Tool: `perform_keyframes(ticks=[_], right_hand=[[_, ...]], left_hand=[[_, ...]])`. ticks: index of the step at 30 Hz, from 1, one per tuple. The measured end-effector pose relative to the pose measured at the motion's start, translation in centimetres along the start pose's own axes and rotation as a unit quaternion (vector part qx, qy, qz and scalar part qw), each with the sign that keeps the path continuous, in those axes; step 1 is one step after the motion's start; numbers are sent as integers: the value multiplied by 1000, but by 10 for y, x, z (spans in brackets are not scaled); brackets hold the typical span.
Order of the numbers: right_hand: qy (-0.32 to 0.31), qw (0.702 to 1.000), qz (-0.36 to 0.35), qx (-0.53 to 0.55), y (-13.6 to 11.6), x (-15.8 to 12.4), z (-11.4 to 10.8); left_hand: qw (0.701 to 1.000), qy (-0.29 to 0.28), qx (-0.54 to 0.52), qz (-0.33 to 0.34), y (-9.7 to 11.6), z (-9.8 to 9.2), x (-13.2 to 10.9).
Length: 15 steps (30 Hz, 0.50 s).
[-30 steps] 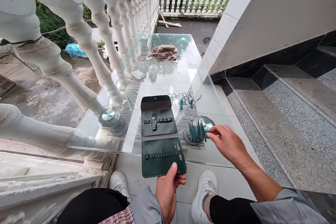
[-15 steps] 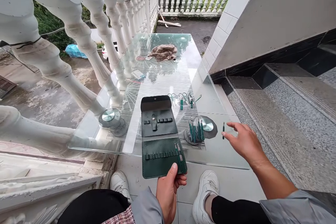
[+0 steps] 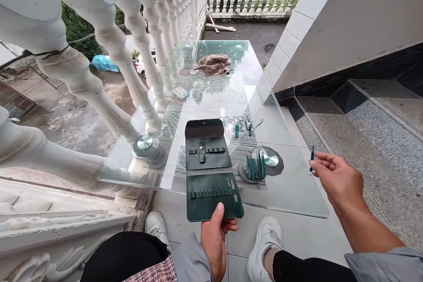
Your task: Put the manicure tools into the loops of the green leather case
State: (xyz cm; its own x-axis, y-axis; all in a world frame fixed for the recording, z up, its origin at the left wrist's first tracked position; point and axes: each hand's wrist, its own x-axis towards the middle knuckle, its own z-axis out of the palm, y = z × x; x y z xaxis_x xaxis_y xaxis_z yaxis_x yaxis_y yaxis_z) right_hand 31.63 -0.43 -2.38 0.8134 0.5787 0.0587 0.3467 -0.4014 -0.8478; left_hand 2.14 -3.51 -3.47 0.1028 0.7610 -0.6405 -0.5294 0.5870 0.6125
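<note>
My left hand (image 3: pixel 214 238) grips the lower edge of an unfolded dark green manicure case (image 3: pixel 209 205), thumb on top and fingers beneath. Two slim metal tools (image 3: pixel 234 191) sit in the loops at its lower right; the other loops look bare. Out to the right, my right hand (image 3: pixel 340 180) pinches a small dark green manicure tool (image 3: pixel 312 158) upright between thumb and fingertips; its exact kind is too small to make out. Between the hands, several green-handled tools (image 3: pixel 254 165) stand in a bunch near the table's front edge. Beyond them lie nail clippers (image 3: pixel 236 129) and small scissors (image 3: pixel 240 121).
The glass table (image 3: pixel 291 198) rests on round metal-capped supports (image 3: pixel 145 143). A crumpled brown cloth (image 3: pixel 214 65) and a small card (image 3: pixel 180 92) lie farther back. White balusters (image 3: pixel 127 70) line the left side; stone steps (image 3: pixel 357 132) rise on the right.
My right hand has moved right, away from the bunch of tools, with the small green tool still pinched in it. My view has shifted slightly left; the left hand still holds the case.
</note>
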Motion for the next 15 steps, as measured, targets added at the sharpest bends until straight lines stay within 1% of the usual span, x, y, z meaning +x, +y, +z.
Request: perform_keyframes(ticks=[1,2,4,5,6,8,9,11,15], right_hand=[[-4,999,15,36,-15,-13,1],[-36,998,14,56,-30,-28,4],[-164,984,15,64,-56,-66,10],[-248,967,20,59,-66,-85,14],[-327,943,24,59,-73,-103,19],[-422,904,20,67,-80,-132,28],[-450,891,21,58,-80,-141,31],[-482,875,26,35,-77,-150,34],[-500,866,14,-14,-72,-149,32]], left_hand=[[1000,3,3,-1,0,0,0],[1000,4,6,-3,0,0,0],[1000,1,13,-5,0,-1,0],[1000,-2,14,-4,0,-1,0],[1000,-6,14,-1,0,-1,0],[1000,-12,12,7,0,0,0],[1000,-14,13,11,0,0,0],[1000,-17,20,16,0,0,0],[999,-23,38,14,0,0,-2]])
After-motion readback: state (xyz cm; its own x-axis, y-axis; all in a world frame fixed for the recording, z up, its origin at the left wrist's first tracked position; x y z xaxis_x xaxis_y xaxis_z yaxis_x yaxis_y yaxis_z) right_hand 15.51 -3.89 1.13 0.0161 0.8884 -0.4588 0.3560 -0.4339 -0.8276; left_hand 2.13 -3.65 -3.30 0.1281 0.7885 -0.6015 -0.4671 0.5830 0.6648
